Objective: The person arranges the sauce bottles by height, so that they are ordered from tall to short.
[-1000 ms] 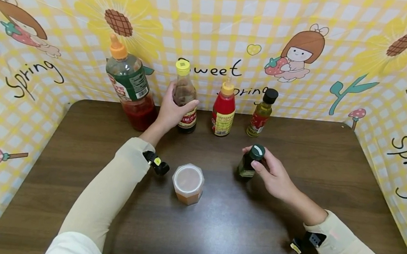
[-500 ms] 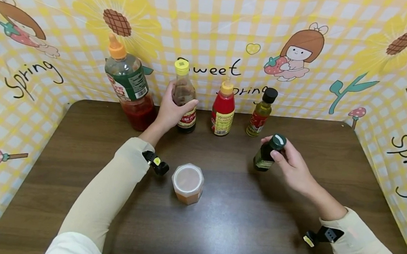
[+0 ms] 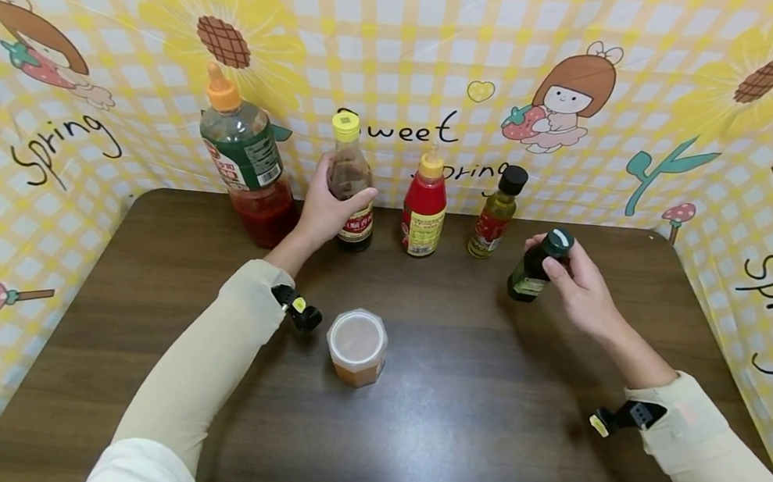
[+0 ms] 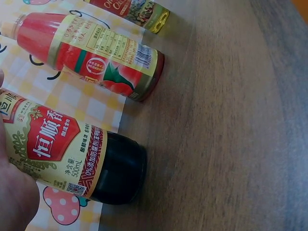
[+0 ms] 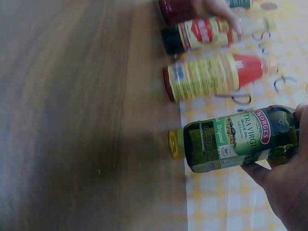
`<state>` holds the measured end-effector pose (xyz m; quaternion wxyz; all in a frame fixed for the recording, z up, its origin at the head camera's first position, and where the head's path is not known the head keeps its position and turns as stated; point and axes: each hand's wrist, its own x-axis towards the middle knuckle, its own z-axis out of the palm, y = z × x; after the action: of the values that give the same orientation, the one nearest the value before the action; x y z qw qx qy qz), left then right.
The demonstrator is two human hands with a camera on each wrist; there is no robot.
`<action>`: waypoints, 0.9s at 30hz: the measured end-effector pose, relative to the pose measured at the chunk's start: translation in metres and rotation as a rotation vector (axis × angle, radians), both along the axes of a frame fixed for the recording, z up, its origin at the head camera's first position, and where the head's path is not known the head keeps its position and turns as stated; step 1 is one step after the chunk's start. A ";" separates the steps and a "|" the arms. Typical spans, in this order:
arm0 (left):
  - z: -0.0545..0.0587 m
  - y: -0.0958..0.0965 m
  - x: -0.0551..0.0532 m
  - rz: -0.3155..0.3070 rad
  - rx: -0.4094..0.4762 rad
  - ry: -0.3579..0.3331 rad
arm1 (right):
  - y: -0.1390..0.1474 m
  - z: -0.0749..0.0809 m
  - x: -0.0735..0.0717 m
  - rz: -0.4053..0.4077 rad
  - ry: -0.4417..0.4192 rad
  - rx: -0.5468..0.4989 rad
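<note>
My left hand [image 3: 328, 207] grips a vinegar bottle [image 3: 357, 226] with a yellow cap, which stands in the back row; its red and cream label shows in the left wrist view. With my right hand [image 3: 582, 293] I hold a dark green olive oil bottle [image 3: 531, 276] near its cap, slightly tilted, at the right end of the row. In the right wrist view the olive oil bottle [image 5: 236, 137] overlaps a smaller oil bottle [image 5: 176, 143] behind it. That black-capped small oil bottle [image 3: 493, 225] stands just left of the olive oil in the head view.
Between the hands stands a red ketchup bottle [image 3: 424, 213] with a yellow cap. A large sauce bottle [image 3: 255, 172] with an orange nozzle is at the back left. A lidded jar [image 3: 357, 352] sits mid-table. Checked cloth [image 3: 406, 54] hangs behind the brown table [image 3: 465, 438].
My right hand has carried the olive oil bottle back and to the right, from mid-table to beside the small oil bottle. My left hand stays on the vinegar bottle.
</note>
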<state>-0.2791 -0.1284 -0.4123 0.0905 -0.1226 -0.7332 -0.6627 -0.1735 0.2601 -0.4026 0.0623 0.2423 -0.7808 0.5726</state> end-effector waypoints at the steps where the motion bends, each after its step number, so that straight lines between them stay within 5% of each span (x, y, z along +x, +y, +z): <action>1: 0.000 0.000 0.000 -0.003 0.007 0.001 | 0.002 -0.001 -0.003 -0.004 -0.001 -0.006; 11: 0.002 0.000 0.002 0.012 -0.013 -0.006 | 0.017 0.000 -0.033 -0.065 -0.018 -0.014; 27: 0.001 0.002 0.001 0.003 0.012 -0.016 | 0.024 -0.001 -0.067 -0.140 -0.128 0.246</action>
<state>-0.2782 -0.1267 -0.4113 0.0865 -0.1157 -0.7301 -0.6679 -0.2402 0.2843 -0.4040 0.0220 0.1563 -0.8624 0.4809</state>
